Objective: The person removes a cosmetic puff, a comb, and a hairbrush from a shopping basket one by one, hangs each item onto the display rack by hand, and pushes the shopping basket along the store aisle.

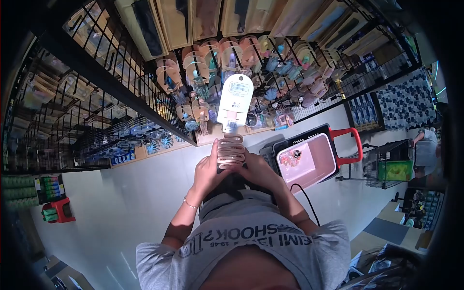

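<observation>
A folded, looped pale pink item with a white hang card at its top is held in front of my chest. My left hand grips its left side, fingers closed along the edge. On the right side my right hand closes round the lower part. The card has a hole at its top end, small printed text and a barcode near the bottom, and points toward the display rack.
Racks of hanging packaged goods stand ahead. To my right is a black basket with a red handle, holding a pink bin. Farther right, a person stands at a shopping cart. A red stool is at far left.
</observation>
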Demonstrator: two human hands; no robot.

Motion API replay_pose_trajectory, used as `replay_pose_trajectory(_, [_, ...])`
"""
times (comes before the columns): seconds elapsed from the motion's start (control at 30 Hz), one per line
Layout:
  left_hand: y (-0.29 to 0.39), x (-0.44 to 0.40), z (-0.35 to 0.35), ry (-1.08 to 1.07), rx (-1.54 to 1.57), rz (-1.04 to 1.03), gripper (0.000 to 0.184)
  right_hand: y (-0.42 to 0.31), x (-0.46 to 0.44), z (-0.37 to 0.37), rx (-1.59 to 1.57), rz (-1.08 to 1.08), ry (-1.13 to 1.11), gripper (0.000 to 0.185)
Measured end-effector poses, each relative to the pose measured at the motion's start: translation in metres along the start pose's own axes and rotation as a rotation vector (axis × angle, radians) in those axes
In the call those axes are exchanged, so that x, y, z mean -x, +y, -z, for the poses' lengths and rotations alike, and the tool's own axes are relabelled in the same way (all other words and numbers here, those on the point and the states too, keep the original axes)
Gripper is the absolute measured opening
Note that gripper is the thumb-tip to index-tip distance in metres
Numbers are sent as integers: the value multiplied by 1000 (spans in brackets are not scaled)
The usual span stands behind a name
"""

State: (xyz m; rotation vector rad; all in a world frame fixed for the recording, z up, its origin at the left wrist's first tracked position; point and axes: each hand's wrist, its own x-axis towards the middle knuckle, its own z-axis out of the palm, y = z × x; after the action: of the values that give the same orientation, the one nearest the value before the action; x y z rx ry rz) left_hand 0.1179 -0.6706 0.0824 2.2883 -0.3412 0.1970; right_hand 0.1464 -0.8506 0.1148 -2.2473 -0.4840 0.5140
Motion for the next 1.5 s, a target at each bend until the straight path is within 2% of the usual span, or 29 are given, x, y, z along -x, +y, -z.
replay_pose_trajectory(0.1, [-5, 1, 3, 5, 13, 1, 99, 5, -6, -11, -36, 87, 63, 49])
replay_pose_trajectory(0.53, [-15, -20, 10, 109, 94, 99, 97, -1, -49, 2, 5, 112, -87, 52])
replay_pose_trajectory(0.83, [-8, -34, 17, 132, -174, 143, 97, -13, -72, 31, 74, 129, -160, 61])
replay_pose_trajectory(0.9, [-3, -34, 20, 155, -181, 161, 97, -2, -78, 27, 74, 337, -121, 63])
replay_pose_trajectory(1.03, [6, -33, 25, 219, -201, 168, 93, 10, -87, 19, -22, 521, -91, 64])
replay_pose_trajectory(1.27, [24, -39, 18, 258, -230, 173, 91, 11, -89, 39, -23, 446, -192, 65])
replay_pose_trajectory(1.33, [30, -43, 13, 240, -229, 197, 92, 12, -87, 47, 56, 273, -312, 55])
replay_pose_trajectory(1.37, [33, -44, 11, 225, -217, 211, 92, 17, -88, 50, 54, 278, -330, 58])
replay_pose_trajectory(1.5, [48, -57, 5, 191, -128, 279, 92, 26, -83, 62, -215, 345, -303, 62])
